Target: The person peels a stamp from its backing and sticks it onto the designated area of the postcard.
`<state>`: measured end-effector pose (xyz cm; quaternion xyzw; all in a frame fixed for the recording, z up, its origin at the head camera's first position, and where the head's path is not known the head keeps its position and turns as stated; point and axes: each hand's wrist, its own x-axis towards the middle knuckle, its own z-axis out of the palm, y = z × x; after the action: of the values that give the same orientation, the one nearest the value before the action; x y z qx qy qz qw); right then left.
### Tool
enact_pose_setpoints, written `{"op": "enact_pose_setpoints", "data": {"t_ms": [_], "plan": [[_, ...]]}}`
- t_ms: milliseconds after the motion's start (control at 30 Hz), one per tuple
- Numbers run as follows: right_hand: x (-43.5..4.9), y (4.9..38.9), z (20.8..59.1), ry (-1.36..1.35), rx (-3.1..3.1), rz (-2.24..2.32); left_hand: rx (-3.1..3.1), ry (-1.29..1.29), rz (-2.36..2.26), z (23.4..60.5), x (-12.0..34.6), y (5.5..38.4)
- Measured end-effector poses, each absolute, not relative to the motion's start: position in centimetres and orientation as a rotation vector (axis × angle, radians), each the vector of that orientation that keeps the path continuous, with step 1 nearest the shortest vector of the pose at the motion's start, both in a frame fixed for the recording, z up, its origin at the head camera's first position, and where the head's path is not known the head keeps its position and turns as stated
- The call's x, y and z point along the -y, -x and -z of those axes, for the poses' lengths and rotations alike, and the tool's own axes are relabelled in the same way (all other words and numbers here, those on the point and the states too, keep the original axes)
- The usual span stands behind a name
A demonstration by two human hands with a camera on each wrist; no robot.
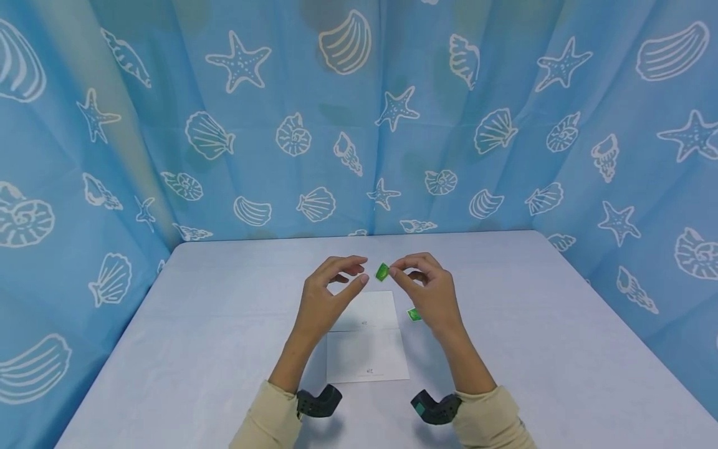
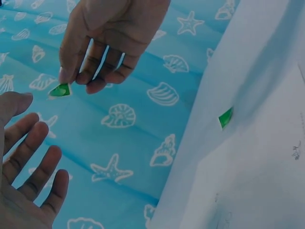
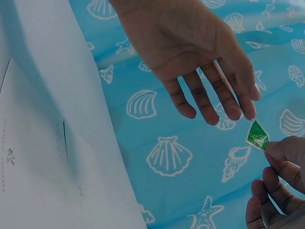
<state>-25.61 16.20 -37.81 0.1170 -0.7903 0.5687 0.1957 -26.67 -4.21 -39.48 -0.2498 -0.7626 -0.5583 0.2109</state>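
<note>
Between thumb and forefinger, my right hand [image 1: 430,293] pinches a small green gem-shaped sticker [image 1: 382,272] with a pale border. It is held up above the table, and its faceted print shows in the right wrist view, where the sticker [image 3: 258,135] points upward. My left hand [image 1: 328,296] faces it from the other side with fingers spread and nothing in them. The left fingertips are close to the sticker's free end. A second green sticker [image 1: 414,314] lies on the table, partly behind the right hand in the head view.
Two white paper pieces [image 1: 367,357] with small printed marks lie on the table below the hands, one beyond the other. The white-covered table [image 1: 224,349] ends at a blue shell-patterned curtain [image 1: 348,93]. Each wrist wears a dark camera band [image 1: 320,402].
</note>
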Motion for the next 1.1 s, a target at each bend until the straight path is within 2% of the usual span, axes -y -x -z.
{"op": "enact_pose_setpoints", "data": {"t_ms": [600, 867, 1100], "plan": [[-15.5, 25.5, 37.0, -0.309, 2.189, -1.631, 2.063, 0.701, 1.605, 39.1, 3.8, 26.8], [-14.7, 24.0, 35.3, -0.319, 2.192, -1.642, 2.096, 0.709, 1.574, 39.0, 3.5, 26.5], [-15.3, 24.9, 36.7, -0.401, 2.168, -1.628, 2.1, 0.675, 1.544, 39.2, 3.1, 26.4]]}}
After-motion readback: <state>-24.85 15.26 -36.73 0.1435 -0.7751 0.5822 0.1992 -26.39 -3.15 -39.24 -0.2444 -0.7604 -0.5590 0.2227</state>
